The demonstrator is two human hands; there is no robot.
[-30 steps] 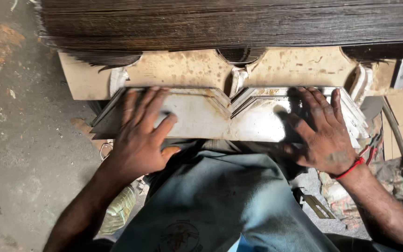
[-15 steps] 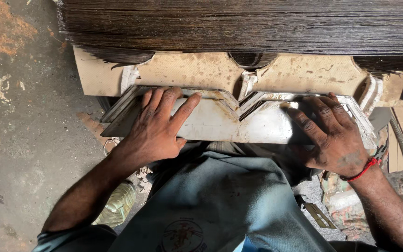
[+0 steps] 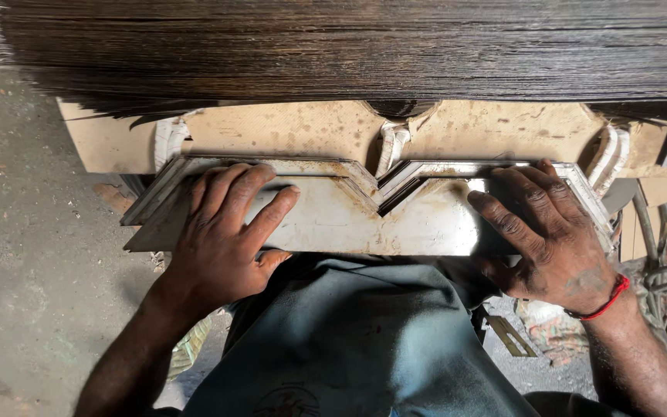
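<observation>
The left hand [image 3: 221, 247] lies flat, fingers spread, on the left half of a stack of thin cut metal sheets [image 3: 349, 220] — an open grip, pressing down rather than closing on anything. The right hand [image 3: 550, 239], a red thread [image 3: 607, 301] at its wrist, rests the same way on the right half, fingers extended toward the far edge, palm near the right end. Neither hand clasps the stack.

The stack sits across the person's lap, on blue-grey cloth [image 3: 357, 340], its far edge against a stained, tan board [image 3: 303, 131]. Each sheet is long and pale, with a V-shaped notch at the middle of its far edge and slanted ends; the layers are fanned slightly, their edges showing as steps.

As a judgement: the sheets look stiff but thin, sharp-edged, and liable to slide over one another, so the flat faces or the two ends seem the safer hold.

Above the board looms a dark, dense pile of stacked sheets [image 3: 349, 54]. Concrete floor [image 3: 32, 232] lies to the left.
</observation>
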